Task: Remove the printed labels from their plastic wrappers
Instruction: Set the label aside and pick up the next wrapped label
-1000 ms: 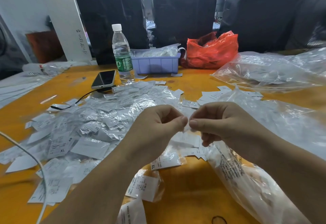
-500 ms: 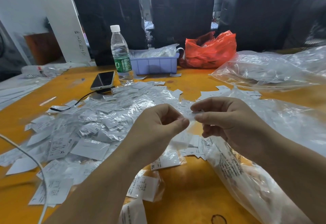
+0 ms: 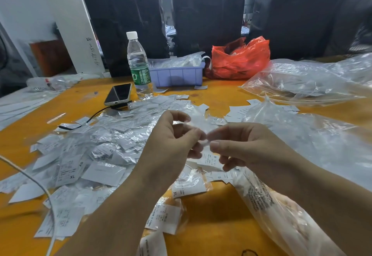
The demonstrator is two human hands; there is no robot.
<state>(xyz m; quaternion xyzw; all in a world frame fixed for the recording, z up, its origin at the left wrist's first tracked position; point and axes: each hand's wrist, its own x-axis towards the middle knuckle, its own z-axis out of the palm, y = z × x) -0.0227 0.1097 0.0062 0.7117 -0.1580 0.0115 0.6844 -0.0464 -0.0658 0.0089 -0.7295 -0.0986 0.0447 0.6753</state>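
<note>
Hands, two, met just nearer than the water bottle (image 3: 138,64): left hand (image 3: 173,141) pinched one clear wrapper (image 3: 198,123), right hand (image 3: 241,145) pinched a white label (image 3: 205,142). Blur hid the label's long axis. Loose labels (image 3: 84,155), too many to count, covered the counter (image 3: 211,221) left of the hands.

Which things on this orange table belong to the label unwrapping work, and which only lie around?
For the work:
- small clear plastic wrapper pinched between the left hand and right hand
- heap of white printed labels in clear wrappers

Lying about:
- clear water bottle with green label
- black smartphone
- red plastic bag
- lilac plastic tray
</note>
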